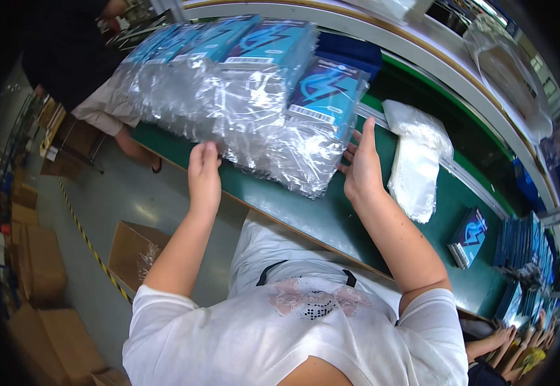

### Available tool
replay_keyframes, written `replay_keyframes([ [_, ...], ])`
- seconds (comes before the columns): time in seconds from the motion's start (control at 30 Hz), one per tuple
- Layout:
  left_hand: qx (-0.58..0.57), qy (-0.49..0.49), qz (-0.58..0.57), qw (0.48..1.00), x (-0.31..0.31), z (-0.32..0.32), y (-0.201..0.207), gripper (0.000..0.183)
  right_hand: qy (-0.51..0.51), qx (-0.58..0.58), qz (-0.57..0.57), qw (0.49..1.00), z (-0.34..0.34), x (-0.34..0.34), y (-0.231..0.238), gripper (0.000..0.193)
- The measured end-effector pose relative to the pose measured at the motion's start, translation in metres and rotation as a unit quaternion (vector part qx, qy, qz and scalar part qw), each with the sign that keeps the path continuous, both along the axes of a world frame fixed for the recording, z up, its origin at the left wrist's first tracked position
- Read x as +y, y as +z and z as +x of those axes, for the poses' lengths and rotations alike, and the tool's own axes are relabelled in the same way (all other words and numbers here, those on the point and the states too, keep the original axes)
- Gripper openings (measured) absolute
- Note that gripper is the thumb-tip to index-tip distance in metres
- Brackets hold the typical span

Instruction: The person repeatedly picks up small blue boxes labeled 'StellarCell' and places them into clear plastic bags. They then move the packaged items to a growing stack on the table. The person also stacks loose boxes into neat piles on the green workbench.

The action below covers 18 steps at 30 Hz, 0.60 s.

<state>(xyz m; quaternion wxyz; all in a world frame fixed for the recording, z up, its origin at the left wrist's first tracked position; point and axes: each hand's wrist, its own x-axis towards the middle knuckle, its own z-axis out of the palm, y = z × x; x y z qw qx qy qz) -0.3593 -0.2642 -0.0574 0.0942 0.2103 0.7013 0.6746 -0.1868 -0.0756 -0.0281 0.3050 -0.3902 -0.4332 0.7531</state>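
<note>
Several blue boxes with a lightning-bolt design, each in a loose clear plastic bag, stand in a row on the green bench. My right hand point(365, 164) is open, fingers up and thumb apart, beside the right end of the row. It is close to the rightmost bagged box point(327, 93); whether it touches the bag I cannot tell. My left hand point(204, 179) is at the row's front edge, by the crinkled clear bags point(248, 132). Its fingers point forward and look loosely extended, holding nothing visible; some are hidden.
A pile of flat clear bags point(415, 170) lies on the green bench point(261, 199), right of my right hand. Farther right are a single blue box point(468, 238) and stacked blue boxes point(518, 241). Cardboard boxes point(42, 264) stand on the floor. A person point(68, 58) is at the left; other people's hands point(502, 336) show lower right.
</note>
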Motion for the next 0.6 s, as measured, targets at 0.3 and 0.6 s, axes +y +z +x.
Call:
replay_keyframes([
  [0.3, -0.012, 0.143, 0.006, 0.99, 0.033, -0.049, -0.021, 0.04, -0.016, 0.107, -0.042, 0.993, -0.017, -0.013, 0.01, 0.068],
  [0.6, 0.008, -0.014, 0.096, 0.995, 0.041, -0.127, -0.071, 0.041, -0.021, 0.172, -0.056, 0.983, -0.023, -0.027, 0.017, 0.069],
])
